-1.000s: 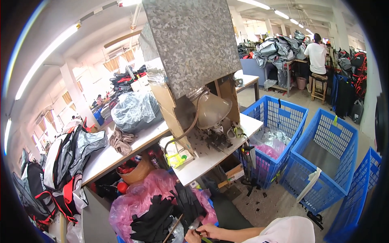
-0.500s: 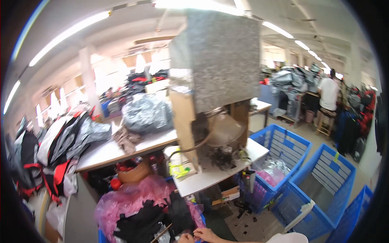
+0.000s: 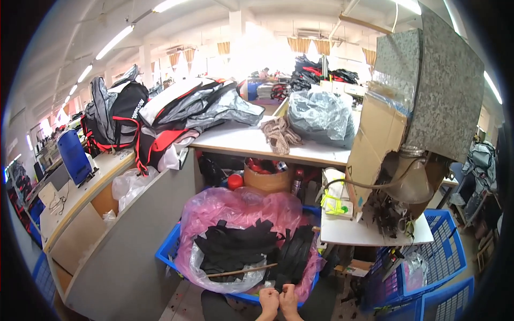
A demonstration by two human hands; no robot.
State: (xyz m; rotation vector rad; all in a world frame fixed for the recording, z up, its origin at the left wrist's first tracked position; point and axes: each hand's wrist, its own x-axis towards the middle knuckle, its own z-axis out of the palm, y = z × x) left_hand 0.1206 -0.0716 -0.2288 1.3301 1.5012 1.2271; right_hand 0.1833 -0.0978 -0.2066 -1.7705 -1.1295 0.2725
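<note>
My left hand (image 3: 269,301) and my right hand (image 3: 289,300) are side by side at the near edge of a blue plastic crate (image 3: 170,250). Both are closed, thumbs up and nearly touching. Between them a black strip (image 3: 282,282) shows, its end gripped in the fingers. Behind it, a bundle of long black strips (image 3: 297,249) lies at the right of the crate. More black fabric pieces (image 3: 230,241) are heaped to its left, on a pink plastic bag (image 3: 235,206) lining the crate. A thin wooden stick (image 3: 243,270) rests across the clear plastic there.
A grey panel (image 3: 120,246) stands left of the crate. On the right, a white table (image 3: 342,232) bears a cardboard-sided stand with a funnel-shaped hood (image 3: 409,184). Backpacks (image 3: 126,115) and a plastic-wrapped bundle (image 3: 321,117) lie on worktops behind. Another blue crate (image 3: 441,235) is at right.
My view has swung left, so the pink-lined crate now sits near the middle and the hood at right. Both hands are now fully in view, held together at the crate's edge.
</note>
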